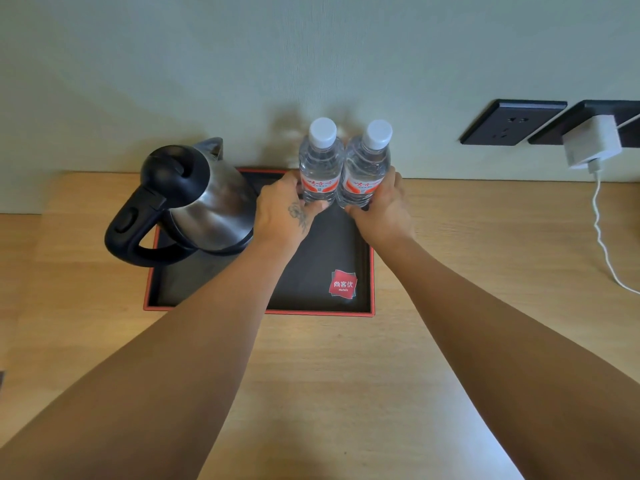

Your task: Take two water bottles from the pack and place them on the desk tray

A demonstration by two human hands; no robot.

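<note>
Two clear water bottles with white caps and red labels stand upright side by side at the back right of the black tray [322, 306] with its red rim. My left hand [282, 211] is wrapped around the lower part of the left bottle [320, 157]. My right hand [381, 206] grips the base of the right bottle [369, 161]. The bottles touch each other. Their bottoms are hidden behind my fingers. The pack is not in view.
A steel kettle [204, 202] with a black lid and handle fills the tray's left half. The tray lies on a wooden desk [346, 375] against a pale wall. Two dark wall sockets [512, 123] sit at the right, with a white charger [592, 143] and cable [602, 237].
</note>
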